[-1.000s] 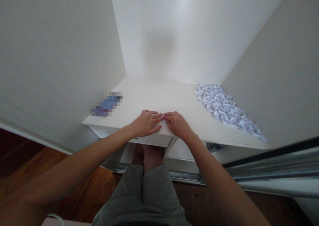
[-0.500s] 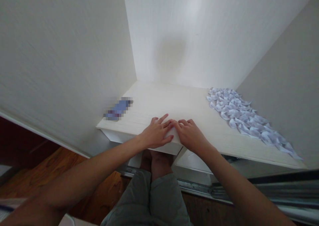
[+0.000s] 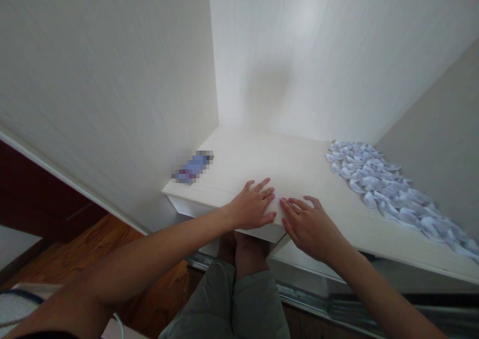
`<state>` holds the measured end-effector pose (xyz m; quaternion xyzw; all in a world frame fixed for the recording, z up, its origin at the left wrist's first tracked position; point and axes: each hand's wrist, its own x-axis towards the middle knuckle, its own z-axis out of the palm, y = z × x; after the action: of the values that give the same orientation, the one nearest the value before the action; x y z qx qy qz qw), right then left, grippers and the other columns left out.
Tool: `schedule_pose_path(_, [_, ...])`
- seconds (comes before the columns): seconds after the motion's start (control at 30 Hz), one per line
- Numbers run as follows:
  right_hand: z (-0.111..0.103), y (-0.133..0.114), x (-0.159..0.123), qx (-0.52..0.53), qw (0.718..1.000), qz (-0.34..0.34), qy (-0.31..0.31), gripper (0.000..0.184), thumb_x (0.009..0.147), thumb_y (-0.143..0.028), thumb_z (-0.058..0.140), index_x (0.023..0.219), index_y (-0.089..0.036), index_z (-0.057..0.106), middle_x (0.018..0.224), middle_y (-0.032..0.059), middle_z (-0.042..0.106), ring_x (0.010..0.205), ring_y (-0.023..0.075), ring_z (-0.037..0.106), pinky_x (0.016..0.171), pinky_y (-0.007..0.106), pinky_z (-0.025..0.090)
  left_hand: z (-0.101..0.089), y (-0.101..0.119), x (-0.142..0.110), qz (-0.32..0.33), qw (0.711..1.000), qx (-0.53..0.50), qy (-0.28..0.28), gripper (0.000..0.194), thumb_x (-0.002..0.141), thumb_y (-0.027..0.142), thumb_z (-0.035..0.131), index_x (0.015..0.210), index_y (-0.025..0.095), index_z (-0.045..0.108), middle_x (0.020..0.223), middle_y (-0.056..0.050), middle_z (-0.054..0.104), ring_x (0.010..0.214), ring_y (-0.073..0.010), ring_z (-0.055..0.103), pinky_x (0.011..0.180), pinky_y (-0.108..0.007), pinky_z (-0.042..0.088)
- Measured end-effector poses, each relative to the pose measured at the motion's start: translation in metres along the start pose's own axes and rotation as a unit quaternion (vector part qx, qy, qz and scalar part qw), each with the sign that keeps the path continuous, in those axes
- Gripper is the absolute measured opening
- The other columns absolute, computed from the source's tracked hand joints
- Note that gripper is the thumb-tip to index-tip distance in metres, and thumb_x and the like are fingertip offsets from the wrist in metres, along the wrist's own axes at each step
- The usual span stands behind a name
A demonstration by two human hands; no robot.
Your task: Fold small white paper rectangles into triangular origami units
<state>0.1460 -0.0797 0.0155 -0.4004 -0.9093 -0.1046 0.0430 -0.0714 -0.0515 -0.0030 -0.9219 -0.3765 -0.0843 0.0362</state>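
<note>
Both my hands lie flat at the front edge of a white shelf [image 3: 239, 154] inside a white cabinet. My left hand [image 3: 252, 207] rests with fingers spread on a white sheet of paper [image 3: 277, 210] that barely stands out from the shelf. My right hand [image 3: 309, 224] lies beside it, fingers stretched out, fingertips on the same paper and close to the left fingertips. Neither hand grips anything.
A long heap of several small folded white paper pieces [image 3: 389, 192] runs along the shelf's right side. A blurred blue object [image 3: 192, 167] lies at the shelf's left edge. Cabinet walls close in the left, back and right. My knees [image 3: 243, 249] are below, over wooden floor.
The view has shifted left, so everything sits further right in the frame. My right hand has slid back a little from the left hand, and the fingers of both have spread flatter.
</note>
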Motion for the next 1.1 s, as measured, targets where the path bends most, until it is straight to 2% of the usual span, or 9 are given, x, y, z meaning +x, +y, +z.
schedule_pose_path(0.07, [-0.002,-0.003,0.0,-0.002,1.0,0.008,-0.005,0.044,0.105,-0.03,0.044,0.137,-0.007,0.062,0.135,0.0195,0.07,0.126,0.0326,0.064,0.112,0.055,0.034,0.001,-0.001,0.004,0.009,1.0,-0.006,0.004,0.056,0.105,0.046,0.038,0.141,0.009,0.06,0.156,-0.016,0.054,0.157,-0.0347,0.029,0.121,-0.058,0.03])
schedule_pose_path(0.2, [0.001,-0.009,0.003,0.0,1.0,0.03,-0.004,0.052,0.104,-0.047,0.049,0.135,-0.008,0.064,0.135,0.0211,0.07,0.123,0.034,0.065,0.114,0.054,0.032,0.002,-0.006,0.017,0.004,0.999,-0.038,-0.001,0.048,0.107,0.038,0.037,0.132,0.01,0.066,0.147,-0.014,0.063,0.142,-0.0293,0.052,0.12,-0.05,0.036])
schedule_pose_path(0.3, [0.008,-0.016,0.005,0.003,0.998,0.056,0.012,0.064,0.101,-0.059,0.052,0.136,-0.007,0.063,0.133,0.0225,0.07,0.123,0.0359,0.064,0.115,0.055,0.031,0.002,-0.011,0.025,0.001,0.999,-0.045,0.002,0.043,0.107,0.033,0.036,0.122,0.012,0.071,0.136,-0.014,0.07,0.13,-0.0277,0.063,0.118,-0.051,0.038])
schedule_pose_path(0.4, [0.017,-0.025,0.007,0.01,0.994,0.104,0.039,0.066,0.1,-0.06,0.053,0.137,-0.006,0.062,0.129,0.0223,0.072,0.12,0.0366,0.064,0.114,0.055,0.031,0.005,-0.016,0.027,-0.003,0.999,-0.05,0.012,0.039,0.106,0.03,0.039,0.117,0.014,0.073,0.123,-0.012,0.076,0.121,-0.0261,0.068,0.117,-0.052,0.04])
schedule_pose_path(0.53, [0.031,-0.032,0.009,0.025,0.984,0.15,0.092,0.075,0.098,-0.065,0.053,0.139,-0.003,0.06,0.128,0.0233,0.072,0.116,0.0362,0.062,0.107,0.049,0.037,0.017,-0.021,0.023,-0.01,0.995,-0.082,0.062,0.038,0.105,0.026,0.041,0.124,0.015,0.072,0.128,-0.013,0.074,0.126,-0.026,0.065,0.117,-0.048,0.042])
schedule_pose_path(0.63, [0.04,-0.031,0.008,0.017,0.981,0.149,0.119,0.076,0.099,-0.067,0.049,0.14,-0.003,0.059,0.122,0.0228,0.074,0.115,0.0365,0.061,0.103,0.048,0.037,0.024,-0.023,0.022,-0.005,0.988,-0.121,0.092,0.042,0.105,0.029,0.039,0.125,0.013,0.073,0.126,-0.012,0.076,0.124,-0.0255,0.066,0.113,-0.042,0.047])
schedule_pose_path(0.73, [0.043,-0.031,0.008,0.006,0.982,0.139,0.131,0.073,0.101,-0.067,0.042,0.133,-0.005,0.063,0.118,0.0222,0.074,0.108,0.0358,0.061,0.1,0.05,0.036,0.022,-0.024,0.024,-0.006,0.987,-0.128,0.094,0.042,0.105,0.032,0.04,0.121,0.016,0.076,0.126,-0.01,0.076,0.122,-0.0242,0.067,0.112,-0.039,0.048])
schedule_pose_path(0.97, [0.035,-0.039,0.008,0.011,0.979,0.158,0.127,0.069,0.104,-0.063,0.033,0.124,-0.005,0.065,0.111,0.0215,0.075,0.107,0.0354,0.061,0.092,0.048,0.034,0.012,-0.019,0.021,-0.058,0.986,-0.136,0.082,0.042,0.102,0.036,0.045,0.118,0.017,0.078,0.126,-0.012,0.076,0.116,-0.0254,0.069,0.108,-0.039,0.049])
schedule_pose_path(1.1, [0.031,-0.04,0.008,0.005,0.979,0.162,0.12,0.068,0.104,-0.062,0.035,0.125,-0.006,0.065,0.113,0.0211,0.074,0.108,0.0356,0.061,0.093,0.049,0.033,-0.001,-0.023,0.032,-0.086,0.986,-0.138,0.044,0.036,0.099,0.033,0.05,0.104,0.018,0.082,0.109,-0.01,0.081,0.1,-0.0235,0.074,0.097,-0.033,0.053])
